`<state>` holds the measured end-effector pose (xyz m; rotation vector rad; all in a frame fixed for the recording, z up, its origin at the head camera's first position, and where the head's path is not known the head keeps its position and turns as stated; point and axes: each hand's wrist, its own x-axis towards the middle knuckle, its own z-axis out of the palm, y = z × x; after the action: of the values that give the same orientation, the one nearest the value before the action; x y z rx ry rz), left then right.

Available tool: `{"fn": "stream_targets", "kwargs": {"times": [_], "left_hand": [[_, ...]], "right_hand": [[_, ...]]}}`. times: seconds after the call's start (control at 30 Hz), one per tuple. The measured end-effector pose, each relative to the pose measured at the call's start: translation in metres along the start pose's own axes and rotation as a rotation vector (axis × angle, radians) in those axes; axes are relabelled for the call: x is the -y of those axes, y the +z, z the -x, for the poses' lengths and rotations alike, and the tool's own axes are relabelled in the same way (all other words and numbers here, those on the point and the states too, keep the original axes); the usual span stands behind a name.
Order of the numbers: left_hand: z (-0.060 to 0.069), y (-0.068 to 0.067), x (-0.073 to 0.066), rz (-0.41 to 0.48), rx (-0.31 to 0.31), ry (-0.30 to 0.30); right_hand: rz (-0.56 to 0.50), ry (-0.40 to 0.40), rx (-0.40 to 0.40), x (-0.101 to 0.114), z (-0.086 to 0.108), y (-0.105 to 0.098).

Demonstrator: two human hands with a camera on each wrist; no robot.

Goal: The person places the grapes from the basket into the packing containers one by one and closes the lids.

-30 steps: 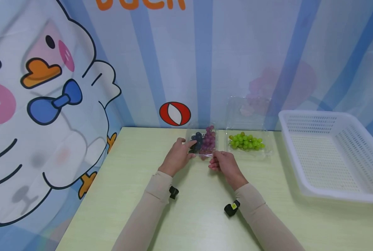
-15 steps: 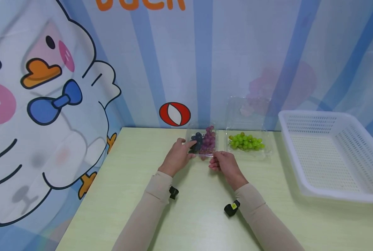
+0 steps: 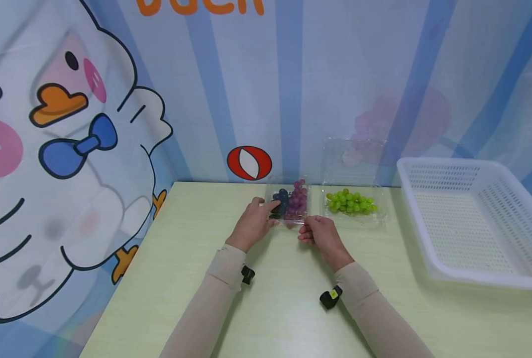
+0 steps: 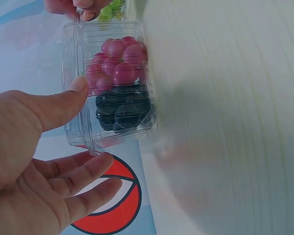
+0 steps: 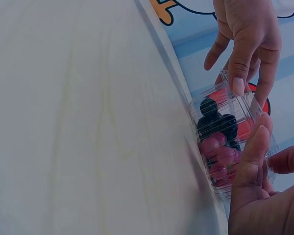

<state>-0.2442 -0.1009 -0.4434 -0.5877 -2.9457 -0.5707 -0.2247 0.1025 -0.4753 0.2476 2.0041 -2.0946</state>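
A clear plastic clamshell box (image 3: 288,219) with its lid down holds dark grapes (image 4: 122,107) at its left end and red-purple grapes (image 3: 297,199) at its right. At the box's left front corner, my left hand (image 3: 251,223) grips the rim; the thumb lies on the front edge and the other fingers are round the left end. My right hand (image 3: 323,236) pinches the right front corner between thumb and fingers. Beside it to the right, an open clear box (image 3: 382,216) holds green grapes (image 3: 351,202), its lid upright against the backdrop.
A large white plastic basket (image 3: 431,263) stands on the right of the pale wooden table (image 3: 194,223). Behind the table's back edge hangs a printed cloth backdrop (image 3: 337,74) with a cartoon duck.
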Motion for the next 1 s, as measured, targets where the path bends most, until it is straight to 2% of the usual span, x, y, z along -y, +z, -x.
{"fn": "stream_targets", "kwargs": {"times": [0.2,1.0], "left_hand": [[-0.0001,0.0005,0.0003,-0.004,-0.009,0.007],[0.0021,-0.0009,0.0,-0.01,0.019,-0.03]], "right_hand": [[-0.005,-0.001,0.007,0.0003,0.0007,-0.0003],[0.0,0.004,-0.01,-0.0027,-0.0013,-0.0002]]}}
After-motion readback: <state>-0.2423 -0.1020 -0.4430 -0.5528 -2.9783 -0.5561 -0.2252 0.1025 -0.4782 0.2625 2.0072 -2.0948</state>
